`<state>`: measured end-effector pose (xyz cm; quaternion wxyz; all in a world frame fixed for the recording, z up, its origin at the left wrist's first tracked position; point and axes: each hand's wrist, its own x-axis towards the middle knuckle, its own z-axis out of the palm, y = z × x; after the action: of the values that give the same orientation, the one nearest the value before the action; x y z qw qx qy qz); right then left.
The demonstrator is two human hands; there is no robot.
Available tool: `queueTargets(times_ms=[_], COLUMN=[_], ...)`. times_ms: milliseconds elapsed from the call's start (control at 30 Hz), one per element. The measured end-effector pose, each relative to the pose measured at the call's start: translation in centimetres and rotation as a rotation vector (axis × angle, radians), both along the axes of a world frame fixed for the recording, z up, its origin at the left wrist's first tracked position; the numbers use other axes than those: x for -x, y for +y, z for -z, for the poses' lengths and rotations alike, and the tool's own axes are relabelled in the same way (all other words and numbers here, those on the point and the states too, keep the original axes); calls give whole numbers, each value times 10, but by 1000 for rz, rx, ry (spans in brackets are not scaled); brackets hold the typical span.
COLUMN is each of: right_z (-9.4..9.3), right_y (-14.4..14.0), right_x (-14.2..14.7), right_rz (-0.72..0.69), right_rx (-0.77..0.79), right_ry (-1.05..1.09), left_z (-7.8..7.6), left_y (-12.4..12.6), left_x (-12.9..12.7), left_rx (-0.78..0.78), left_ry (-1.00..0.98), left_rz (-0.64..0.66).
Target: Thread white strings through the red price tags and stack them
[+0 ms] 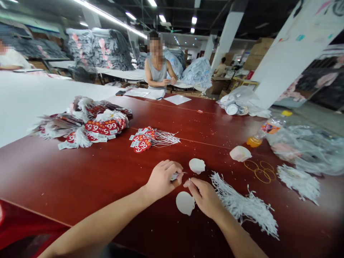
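Observation:
My left hand (162,178) rests on the dark red table (113,172) and pinches a small pale tag edge-on between thumb and fingers. My right hand (205,196) is beside it, fingertips pinched on a thin white string end pointed at that tag. A round white tag stack (185,203) lies just under my right hand. Another white stack (197,165) sits just beyond my hands. A long pile of white strings (243,206) lies to the right of my right hand.
Finished red "99" tags with strings lie in a small bunch (145,139) and a big heap (88,123) at left. Rubber bands (262,171), a pale tag stack (240,153), an orange-drink bottle (264,132) and plastic bags (309,147) are at right. A person (158,68) works at the far end.

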<state>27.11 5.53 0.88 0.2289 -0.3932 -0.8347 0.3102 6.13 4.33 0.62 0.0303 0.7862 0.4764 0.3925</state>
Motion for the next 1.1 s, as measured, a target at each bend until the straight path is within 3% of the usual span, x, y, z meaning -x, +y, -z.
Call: queueTargets(times_ms=[100, 267, 500, 733, 1000, 1100], right_z=[-2, -7, -12, -2, -8, -8], right_y=[-4, -8, -10, -5, 1, 0], right_x=[2, 6, 3, 4, -1, -2], right_rz=[23, 143, 105, 98, 151, 119], right_rx=[-9, -45, 44, 456, 422, 304], right_ry=[-11, -36, -6, 282, 200, 136], left_z=[1, 7, 8, 4, 7, 8], left_y=[-7, -9, -10, -10, -5, -5], left_x=[-2, -5, -9, -7, -4, -2], left_rx=[65, 87, 99, -9, 19, 37], left_ry=[-108, -111, -167, -106, -148, -126], left_rz=[62, 138, 107, 202, 257, 284])
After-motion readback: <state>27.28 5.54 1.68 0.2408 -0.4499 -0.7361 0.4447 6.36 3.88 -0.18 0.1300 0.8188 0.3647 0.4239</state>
